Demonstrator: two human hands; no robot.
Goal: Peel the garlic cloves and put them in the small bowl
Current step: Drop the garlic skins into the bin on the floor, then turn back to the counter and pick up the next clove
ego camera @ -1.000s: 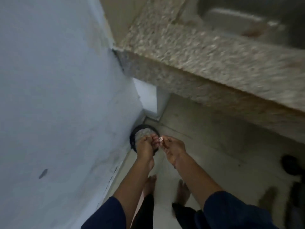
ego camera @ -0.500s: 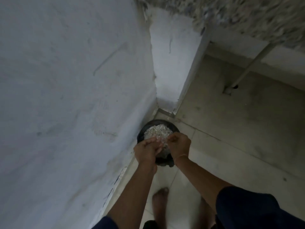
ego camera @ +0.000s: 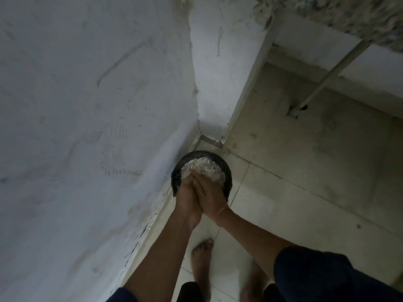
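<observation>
The grip is formed by two flat hands pressed together palm to palm: the left hand (ego camera: 186,199) and the right hand (ego camera: 212,197) are held with fingers straight and pointed away from the body. Whether anything is trapped between the palms cannot be told. Directly past the fingertips, at 12 o'clock, a dark round container (ego camera: 227,173) is seen on the tiled floor (ego camera: 294,192), tucked into a corner and touching the pale wall (ego camera: 87,127) at its 9 o'clock side. The container is heaped with white papery flakes (ego camera: 204,166), and the fingertips are laid over the near edge of the heap. At 6 o'clock from the hands a bare foot (ego camera: 201,264) is planted on the tiles. A dark blue sleeve (ego camera: 316,275) is shown at 5 o'clock. At 2 o'clock a thin white pipe (ego camera: 327,75) is run down to the floor beneath a speckled stone counter (ego camera: 349,16).
</observation>
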